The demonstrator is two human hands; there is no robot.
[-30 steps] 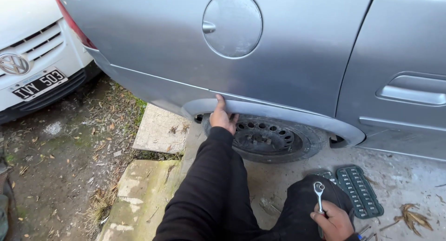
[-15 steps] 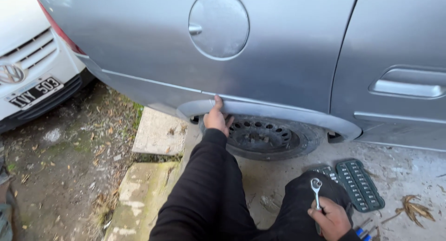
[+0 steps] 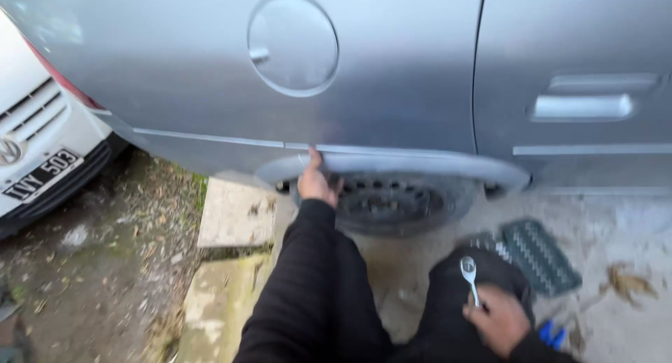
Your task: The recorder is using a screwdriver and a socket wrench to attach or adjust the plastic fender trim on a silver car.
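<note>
My left hand point(image 3: 316, 182) reaches out in a black sleeve and rests flat against the wheel arch of a silver car point(image 3: 392, 76), just above the black steel wheel point(image 3: 395, 202). My right hand point(image 3: 498, 319) sits low by my knee and grips a small silver ratchet wrench point(image 3: 469, 275), its round head pointing up. The picture is blurred by motion.
An open case of sockets point(image 3: 539, 254) lies on the concrete right of the wheel. A round fuel flap point(image 3: 292, 44) and a door handle point(image 3: 582, 105) mark the car's side. A white car's front point(image 3: 42, 146) stands at left beside dirt and stone slabs point(image 3: 236, 212).
The view has swung left and closer to the car, so the wheel sits more to the middle. Both hands keep their hold and place.
</note>
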